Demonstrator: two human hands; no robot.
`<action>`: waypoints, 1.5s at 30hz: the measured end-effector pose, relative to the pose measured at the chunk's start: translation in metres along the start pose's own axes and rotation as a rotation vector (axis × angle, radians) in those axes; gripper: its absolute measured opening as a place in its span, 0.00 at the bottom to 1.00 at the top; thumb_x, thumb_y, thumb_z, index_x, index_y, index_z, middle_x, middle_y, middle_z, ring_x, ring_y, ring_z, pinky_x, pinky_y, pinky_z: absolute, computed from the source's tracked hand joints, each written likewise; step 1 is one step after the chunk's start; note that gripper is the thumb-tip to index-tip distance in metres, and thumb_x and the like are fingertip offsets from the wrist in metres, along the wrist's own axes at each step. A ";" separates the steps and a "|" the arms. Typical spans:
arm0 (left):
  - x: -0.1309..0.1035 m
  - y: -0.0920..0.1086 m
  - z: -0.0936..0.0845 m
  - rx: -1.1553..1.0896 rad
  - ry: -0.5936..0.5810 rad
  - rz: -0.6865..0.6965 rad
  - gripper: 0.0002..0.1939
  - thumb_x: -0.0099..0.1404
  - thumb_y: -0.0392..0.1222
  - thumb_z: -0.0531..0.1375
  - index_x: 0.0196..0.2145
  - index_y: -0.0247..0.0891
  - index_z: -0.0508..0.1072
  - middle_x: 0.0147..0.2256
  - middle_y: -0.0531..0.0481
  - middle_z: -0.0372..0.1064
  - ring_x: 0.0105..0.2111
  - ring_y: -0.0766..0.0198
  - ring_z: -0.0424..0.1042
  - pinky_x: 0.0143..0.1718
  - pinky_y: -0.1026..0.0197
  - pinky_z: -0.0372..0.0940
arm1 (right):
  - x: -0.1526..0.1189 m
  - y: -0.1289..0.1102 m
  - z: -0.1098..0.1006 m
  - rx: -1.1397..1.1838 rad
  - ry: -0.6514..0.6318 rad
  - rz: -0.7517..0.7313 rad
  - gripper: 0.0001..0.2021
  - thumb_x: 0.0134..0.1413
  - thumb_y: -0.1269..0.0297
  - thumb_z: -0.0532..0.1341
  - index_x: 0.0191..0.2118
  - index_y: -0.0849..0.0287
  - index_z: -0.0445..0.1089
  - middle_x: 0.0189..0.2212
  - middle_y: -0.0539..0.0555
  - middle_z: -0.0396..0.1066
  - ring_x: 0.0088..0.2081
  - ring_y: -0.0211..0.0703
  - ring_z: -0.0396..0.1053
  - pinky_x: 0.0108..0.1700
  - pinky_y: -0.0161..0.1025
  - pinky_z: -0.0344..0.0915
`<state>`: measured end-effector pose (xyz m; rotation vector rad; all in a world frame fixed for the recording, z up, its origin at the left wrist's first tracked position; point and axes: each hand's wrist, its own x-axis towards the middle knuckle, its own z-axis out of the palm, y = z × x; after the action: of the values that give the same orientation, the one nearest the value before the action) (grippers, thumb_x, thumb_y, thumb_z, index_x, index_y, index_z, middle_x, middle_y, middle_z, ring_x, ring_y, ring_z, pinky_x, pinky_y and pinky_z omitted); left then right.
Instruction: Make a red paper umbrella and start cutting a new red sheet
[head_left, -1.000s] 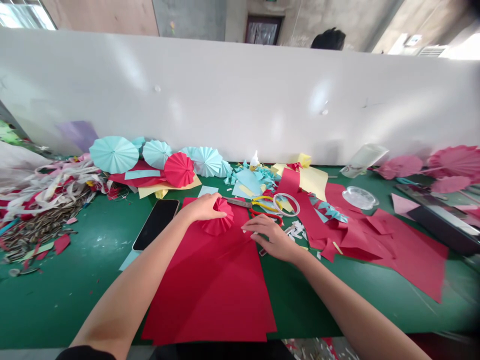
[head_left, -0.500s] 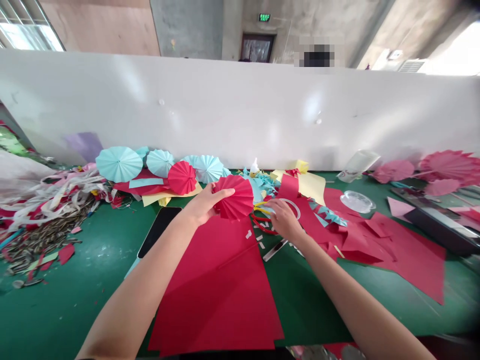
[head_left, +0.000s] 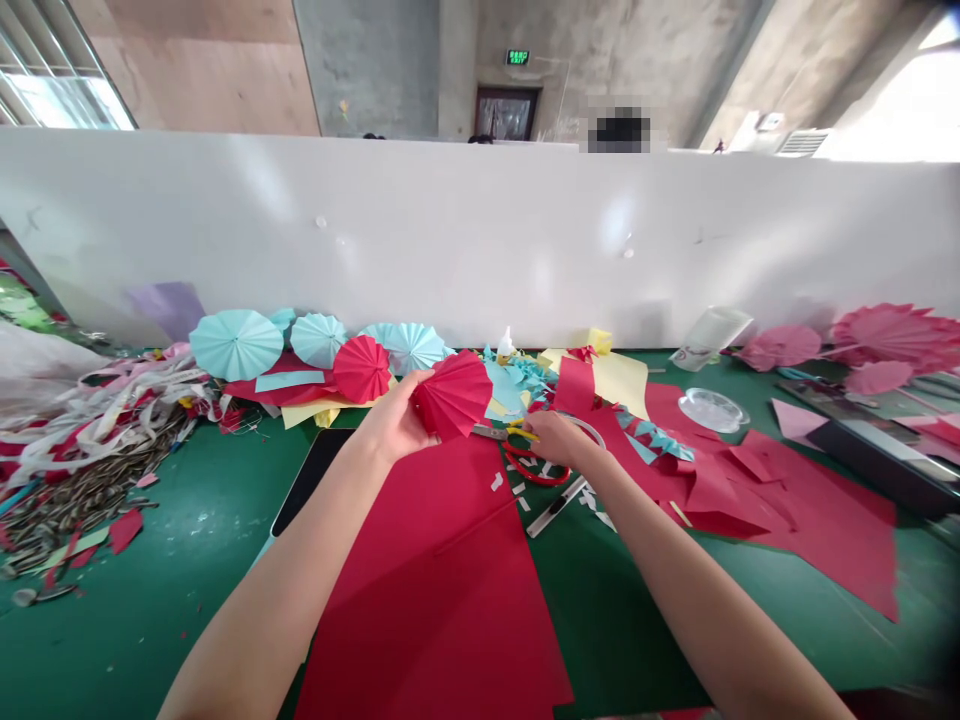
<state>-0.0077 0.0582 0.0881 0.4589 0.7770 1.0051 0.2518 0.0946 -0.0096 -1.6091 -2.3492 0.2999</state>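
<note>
My left hand (head_left: 397, 418) is closed on the edge of a red pleated paper fan (head_left: 459, 392), which is tilted above a flat red paper sheet (head_left: 431, 570). A pair of scissors (head_left: 491, 432) with yellow handles is gripped in my right hand (head_left: 559, 438). Their blades point left at the lower right edge of the fan; whether they touch it I cannot tell. Under my right hand lies a red ring-shaped thing (head_left: 536, 474), partly covered. A utility knife (head_left: 555, 508) and small white scraps lie just below it.
Pale blue pleated rosettes (head_left: 236, 344) and a red rosette (head_left: 361, 368) stand along the white partition (head_left: 480, 230). A phone (head_left: 307, 480) lies by my left forearm. Ribbons and metal pieces (head_left: 97, 480) heap at left. Red sheets (head_left: 810, 510) and a clear plastic dish (head_left: 712, 410) are at right.
My right hand has moved slightly left and down, bringing the scissors' blades into view beside the fan. The fan in my left hand has shifted left and turned. The camera view has tilted up slightly.
</note>
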 end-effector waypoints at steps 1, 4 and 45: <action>0.000 0.002 -0.001 -0.011 0.014 0.007 0.08 0.55 0.40 0.60 0.34 0.41 0.68 0.28 0.53 0.69 0.28 0.63 0.70 0.31 0.59 0.67 | -0.001 0.001 -0.001 0.007 -0.016 0.029 0.14 0.57 0.62 0.54 0.47 0.60 0.62 0.46 0.56 0.63 0.42 0.42 0.65 0.42 0.45 0.65; 0.000 0.007 -0.003 -0.046 0.018 0.042 0.08 0.56 0.39 0.60 0.36 0.41 0.68 0.30 0.53 0.70 0.31 0.63 0.70 0.33 0.58 0.67 | -0.005 0.002 -0.009 0.027 -0.037 0.129 0.14 0.57 0.61 0.54 0.48 0.60 0.62 0.46 0.56 0.63 0.43 0.42 0.65 0.42 0.46 0.65; 0.005 0.005 -0.018 -0.108 -0.074 0.324 0.15 0.59 0.32 0.54 0.45 0.38 0.65 0.34 0.49 0.73 0.36 0.64 0.73 0.34 0.66 0.69 | -0.043 -0.084 -0.003 1.232 0.063 -0.034 0.23 0.47 0.38 0.49 0.34 0.54 0.59 0.25 0.48 0.56 0.20 0.34 0.52 0.23 0.35 0.59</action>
<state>-0.0221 0.0648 0.0778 0.5359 0.5885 1.3168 0.1939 0.0239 0.0153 -0.8954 -1.4954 1.3180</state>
